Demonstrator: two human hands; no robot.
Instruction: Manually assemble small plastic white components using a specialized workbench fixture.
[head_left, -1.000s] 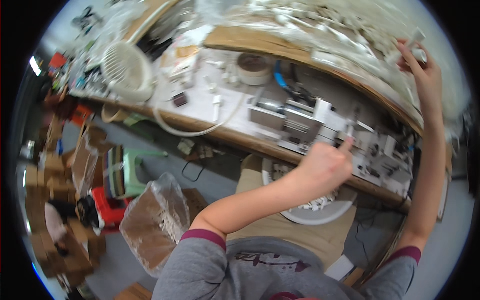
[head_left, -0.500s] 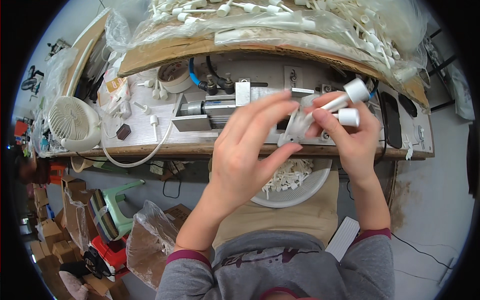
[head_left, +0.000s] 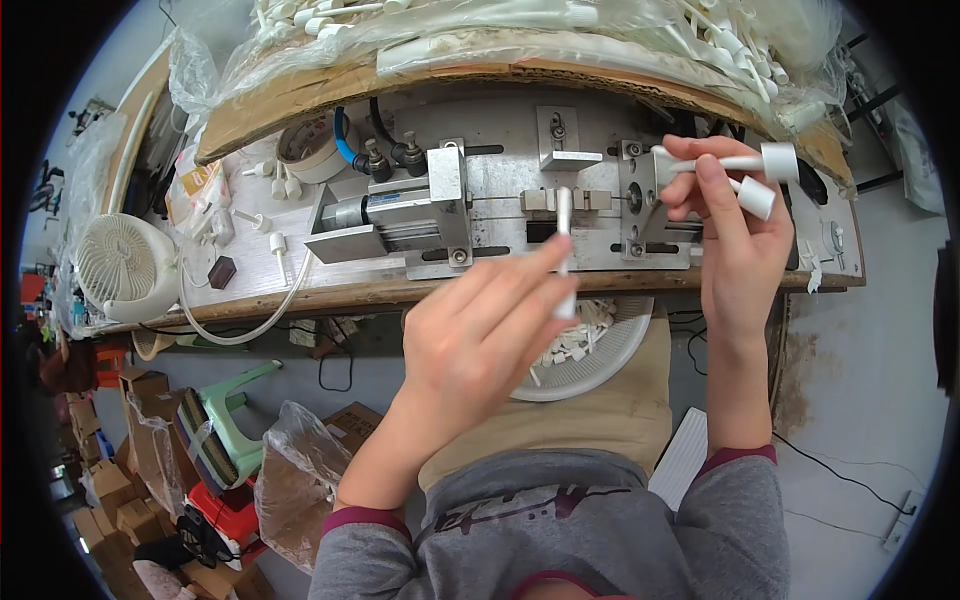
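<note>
Over the metal press [head_left: 500, 215] on the bench, your left hand [head_left: 480, 335] pinches a thin white plastic tube [head_left: 564, 250] upright, while your right hand [head_left: 735, 235] grips two capped tubes [head_left: 755, 175]; they look light, stiff and smooth, best held mid-shaft.

Wooden workbench [head_left: 330, 292], worn front edge, carrying: a metal press fixture with pneumatic cylinder [head_left: 400, 215] at centre, a tape roll [head_left: 305, 150] behind it, a small white fan [head_left: 122, 268] at left, loose white plastic pegs [head_left: 275, 245], and bagged white parts [head_left: 480, 25] along the back.
</note>
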